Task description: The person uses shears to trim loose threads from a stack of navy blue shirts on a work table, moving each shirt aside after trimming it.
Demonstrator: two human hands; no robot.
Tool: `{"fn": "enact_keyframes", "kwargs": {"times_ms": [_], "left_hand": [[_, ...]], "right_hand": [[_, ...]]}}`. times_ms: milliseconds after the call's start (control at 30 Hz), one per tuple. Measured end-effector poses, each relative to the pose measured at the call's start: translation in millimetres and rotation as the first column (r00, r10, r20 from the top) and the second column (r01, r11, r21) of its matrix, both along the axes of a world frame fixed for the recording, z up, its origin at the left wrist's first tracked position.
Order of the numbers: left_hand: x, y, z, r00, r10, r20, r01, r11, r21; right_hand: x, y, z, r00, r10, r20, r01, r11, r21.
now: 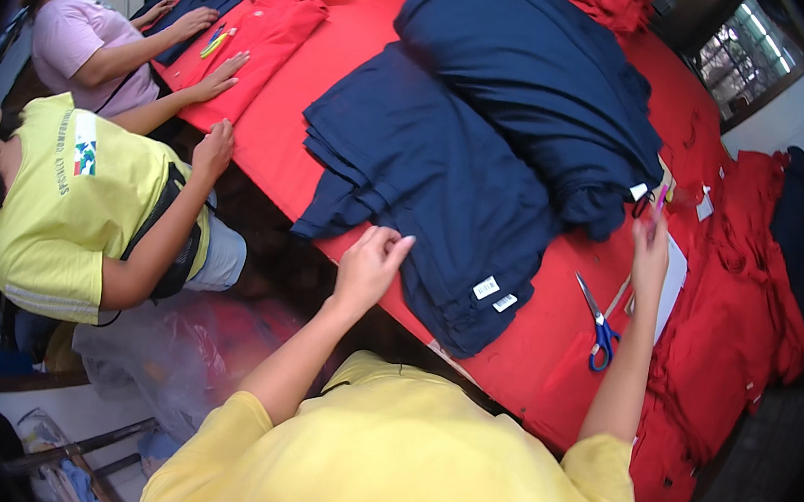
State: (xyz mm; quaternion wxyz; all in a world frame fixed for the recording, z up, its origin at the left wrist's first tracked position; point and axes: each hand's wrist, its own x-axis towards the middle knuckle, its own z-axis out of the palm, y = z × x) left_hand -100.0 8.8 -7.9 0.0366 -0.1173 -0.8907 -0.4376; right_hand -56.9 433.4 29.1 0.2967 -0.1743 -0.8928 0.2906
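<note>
Yellow shirt [410, 465] — navy garment [474, 205] beyond left hand [370, 269] (half-curled, unclenched) — right hand [652, 248] pinching pink item [661, 193].

Dark lettering [65, 156] on yellow shirt [128, 234] at left — white labels [486, 287] on navy garment [455, 198], print too small.

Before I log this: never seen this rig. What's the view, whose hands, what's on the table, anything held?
No robot: a person works bare-handed, filmed by a fisheye camera on their head, looking down, so straight edges bend. On the red table lie folded navy fabric, a larger navy bundle and blue-handled scissors; red cloth is bunched at right. The left hand is loosely curled by the folded navy fabric, nothing visible in it. The right hand seems to hold a slim pink item, too small to identify.
</note>
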Motion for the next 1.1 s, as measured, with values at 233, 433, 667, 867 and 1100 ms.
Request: {"fn": "enact_keyframes", "kwargs": {"times_ms": [233, 433, 667, 867, 1100], "left_hand": [[-8, 7, 17, 0.999, -0.041, -0.012, 0.037, 0.974, -0.223], [-7, 3, 36, 0.954, 0.021, 0.299, -0.1, 0.963, 0.251], [18, 51, 14, 0.643, -0.469, 0.605, -0.484, 0.363, 0.796], [0, 16, 36, 0.991, -0.09, 0.099, 0.071, 0.98, 0.184], [-96, -2, 92, 0.855, -0.444, 0.268, -0.066, 0.419, 0.906]], "right_hand": [[167, -68, -10, 0.761, -0.232, 0.605, 0.08, 0.96, 0.268], [197, -73, -20, 0.833, -0.14, 0.536, 0.129, 0.99, 0.057], [189, -60, -17, 0.799, -0.134, 0.586, 0.135, 0.99, 0.043], [180, -54, 6, 0.95, 0.15, 0.273, 0.084, 0.723, -0.686], [85, -156, 41, 0.895, 0.419, -0.15, -0.312, 0.35, -0.883]]}}
